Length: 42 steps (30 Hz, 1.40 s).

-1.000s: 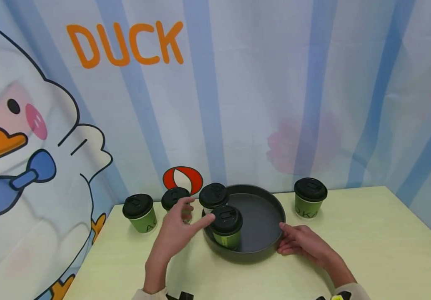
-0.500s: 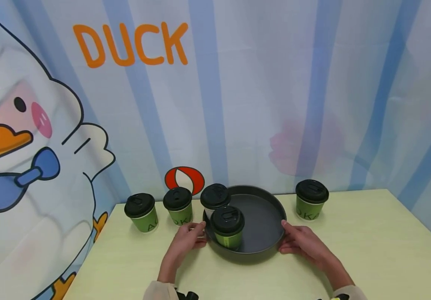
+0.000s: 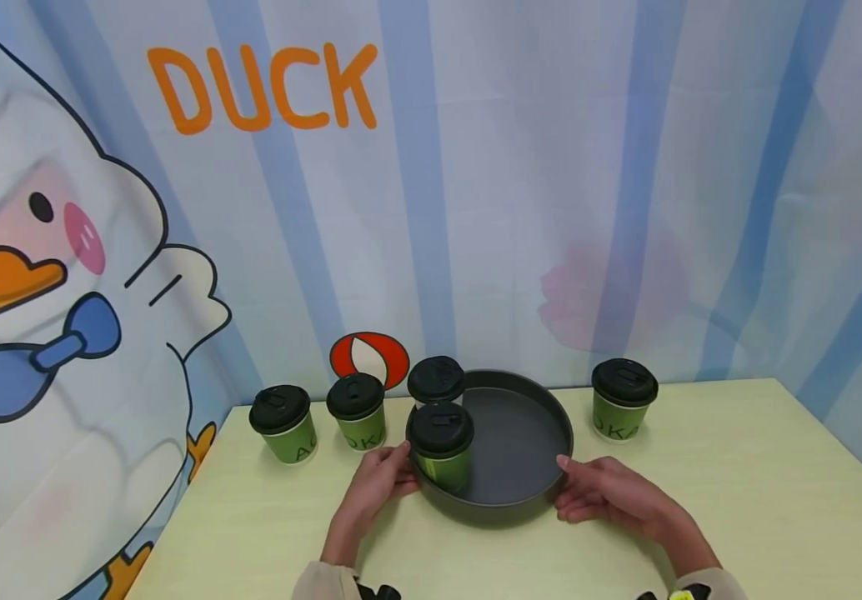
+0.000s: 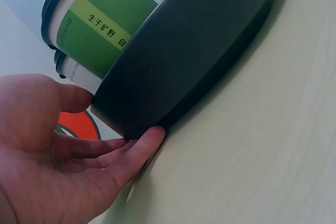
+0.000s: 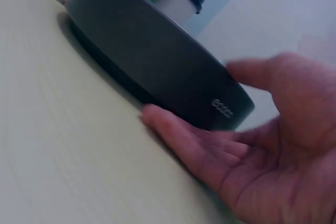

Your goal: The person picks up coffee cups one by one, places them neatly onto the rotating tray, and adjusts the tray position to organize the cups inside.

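Observation:
A dark grey round baking pan [image 3: 517,446] is at the middle of the table. Standing in its left part are two lidded paper coffee cups, a green front cup [image 3: 446,467] and a rear cup [image 3: 437,379] largely hidden behind it. My left hand [image 3: 374,487] holds the pan's left side, thumb at the rim and fingers low against the base, as the left wrist view [image 4: 79,150] shows. On the opposite side my right hand [image 3: 611,497] grips the pan with its thumb at the rim; in the right wrist view its fingers [image 5: 181,135] reach under the lower edge.
Two more green cups with black lids, a far-left cup [image 3: 284,425] and a nearer cup [image 3: 358,412], stand left of the pan. Another green cup [image 3: 621,400] stands right of it. A printed curtain [image 3: 491,183] hangs behind the pale table [image 3: 739,467].
My left hand came down from beside the front cup to the pan's left rim. Both cups in the pan have shifted slightly left and back. My right thumb has slid a little lower.

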Each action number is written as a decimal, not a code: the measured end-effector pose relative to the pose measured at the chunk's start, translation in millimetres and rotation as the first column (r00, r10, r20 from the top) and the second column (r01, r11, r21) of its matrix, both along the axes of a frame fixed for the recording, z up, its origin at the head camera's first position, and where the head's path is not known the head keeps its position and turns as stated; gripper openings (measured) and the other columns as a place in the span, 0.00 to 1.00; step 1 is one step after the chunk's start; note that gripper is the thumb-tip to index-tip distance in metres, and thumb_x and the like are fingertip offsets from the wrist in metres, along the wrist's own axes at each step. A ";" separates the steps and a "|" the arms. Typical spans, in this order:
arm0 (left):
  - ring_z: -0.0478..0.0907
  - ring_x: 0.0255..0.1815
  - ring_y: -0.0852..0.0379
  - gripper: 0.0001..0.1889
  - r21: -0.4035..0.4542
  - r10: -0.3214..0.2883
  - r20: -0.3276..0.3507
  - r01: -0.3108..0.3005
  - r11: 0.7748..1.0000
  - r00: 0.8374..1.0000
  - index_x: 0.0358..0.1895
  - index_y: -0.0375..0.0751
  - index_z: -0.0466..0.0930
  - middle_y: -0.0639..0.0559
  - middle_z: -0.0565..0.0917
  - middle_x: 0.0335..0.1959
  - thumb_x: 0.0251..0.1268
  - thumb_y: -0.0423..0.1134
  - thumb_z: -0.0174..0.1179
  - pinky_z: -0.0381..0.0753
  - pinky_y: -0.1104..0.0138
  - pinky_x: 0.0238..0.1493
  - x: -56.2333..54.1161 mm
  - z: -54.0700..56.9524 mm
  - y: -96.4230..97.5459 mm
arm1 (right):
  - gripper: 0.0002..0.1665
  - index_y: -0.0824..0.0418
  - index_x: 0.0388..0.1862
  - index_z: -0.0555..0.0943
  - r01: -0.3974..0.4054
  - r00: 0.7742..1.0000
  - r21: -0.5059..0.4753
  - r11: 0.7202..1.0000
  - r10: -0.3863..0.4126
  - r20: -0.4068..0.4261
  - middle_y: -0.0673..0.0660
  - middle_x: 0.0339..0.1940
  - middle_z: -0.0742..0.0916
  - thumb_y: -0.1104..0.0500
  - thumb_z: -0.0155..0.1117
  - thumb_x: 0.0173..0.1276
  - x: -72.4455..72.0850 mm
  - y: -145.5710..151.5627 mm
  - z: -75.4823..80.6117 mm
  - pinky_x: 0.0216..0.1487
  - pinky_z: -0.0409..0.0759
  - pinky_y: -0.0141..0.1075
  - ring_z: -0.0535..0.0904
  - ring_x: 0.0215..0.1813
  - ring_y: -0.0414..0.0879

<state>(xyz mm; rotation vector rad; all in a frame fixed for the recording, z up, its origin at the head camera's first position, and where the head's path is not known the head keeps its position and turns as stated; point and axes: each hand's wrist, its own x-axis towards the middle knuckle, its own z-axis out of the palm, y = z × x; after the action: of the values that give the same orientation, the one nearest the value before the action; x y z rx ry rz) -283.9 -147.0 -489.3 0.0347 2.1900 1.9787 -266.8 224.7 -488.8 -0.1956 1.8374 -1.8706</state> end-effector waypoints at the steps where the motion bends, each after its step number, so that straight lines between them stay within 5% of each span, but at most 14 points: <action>1: 0.83 0.40 0.55 0.28 0.006 -0.001 0.000 0.001 1.000 1.000 0.63 0.17 0.71 0.40 0.84 0.45 0.85 0.47 0.47 0.87 0.61 0.47 -0.2 0.0 -0.4 | 0.34 0.80 0.50 0.77 0.036 0.999 -0.004 0.999 -0.037 -0.011 0.62 0.39 0.88 0.44 0.52 0.84 -0.6 -2.1 -0.1 0.48 0.88 0.40 0.89 0.41 0.47; 6: 0.84 0.41 0.54 0.29 0.033 -0.002 0.014 0.002 0.999 1.000 0.64 0.16 0.69 0.37 0.84 0.48 0.85 0.46 0.47 0.87 0.63 0.47 -1.9 -0.3 -1.5 | 0.35 0.82 0.56 0.70 0.208 0.976 -0.013 0.978 -0.208 -0.067 0.60 0.37 0.85 0.45 0.51 0.85 -2.3 -11.2 -0.7 0.47 0.87 0.38 0.87 0.38 0.44; 15: 0.83 0.41 0.56 0.27 0.063 -0.014 0.026 0.012 0.998 1.000 0.63 0.16 0.70 0.38 0.84 0.46 0.86 0.45 0.46 0.87 0.63 0.48 0.7 -2.4 -2.5 | 0.31 0.77 0.48 0.80 -0.037 0.999 -0.031 0.999 0.036 -0.004 0.64 0.42 0.88 0.47 0.51 0.85 0.3 5.4 -1.2 0.51 0.87 0.39 0.88 0.44 0.48; 23: 0.83 0.40 0.56 0.27 0.065 -0.017 0.014 0.016 0.998 1.000 0.61 0.16 0.71 0.38 0.84 0.46 0.86 0.45 0.45 0.87 0.58 0.50 1.3 -1.8 -1.9 | 0.34 0.81 0.56 0.71 0.179 0.981 -0.036 0.983 -0.181 -0.073 0.59 0.38 0.85 0.45 0.51 0.85 -3.2 -7.0 -2.5 0.48 0.87 0.37 0.86 0.40 0.45; 32: 0.82 0.40 0.57 0.25 0.062 -0.017 0.022 0.016 0.998 1.000 0.61 0.16 0.71 0.39 0.83 0.46 0.85 0.43 0.45 0.87 0.62 0.48 2.9 -0.7 -0.6 | 0.31 0.78 0.51 0.79 -0.041 0.999 -0.039 0.998 0.041 -0.015 0.64 0.44 0.89 0.48 0.49 0.86 -0.2 8.9 -0.8 0.52 0.87 0.39 0.89 0.46 0.48; 38: 0.81 0.41 0.57 0.26 0.055 -0.010 0.035 0.008 0.998 0.999 0.62 0.16 0.70 0.38 0.82 0.48 0.86 0.44 0.44 0.86 0.61 0.49 2.9 0.7 -0.4 | 0.34 0.81 0.57 0.73 0.133 0.989 -0.035 0.991 -0.135 -0.056 0.59 0.40 0.87 0.45 0.51 0.85 -1.9 -3.1 -0.8 0.51 0.86 0.37 0.87 0.43 0.44; 42: 0.81 0.41 0.56 0.27 0.061 -0.012 0.034 0.010 0.998 0.999 0.63 0.16 0.69 0.38 0.82 0.48 0.86 0.44 0.44 0.86 0.60 0.50 1.4 -1.0 -1.2 | 0.32 0.79 0.53 0.76 0.073 0.996 -0.021 0.997 -0.074 -0.047 0.60 0.40 0.87 0.47 0.50 0.86 -1.0 -0.5 0.0 0.50 0.87 0.38 0.87 0.43 0.45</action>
<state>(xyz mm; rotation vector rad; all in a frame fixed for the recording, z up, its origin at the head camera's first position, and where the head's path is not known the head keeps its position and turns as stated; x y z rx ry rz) -282.4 -148.2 -490.3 0.0218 2.1042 2.0240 -267.7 224.2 -488.9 -0.1829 1.8819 -1.9501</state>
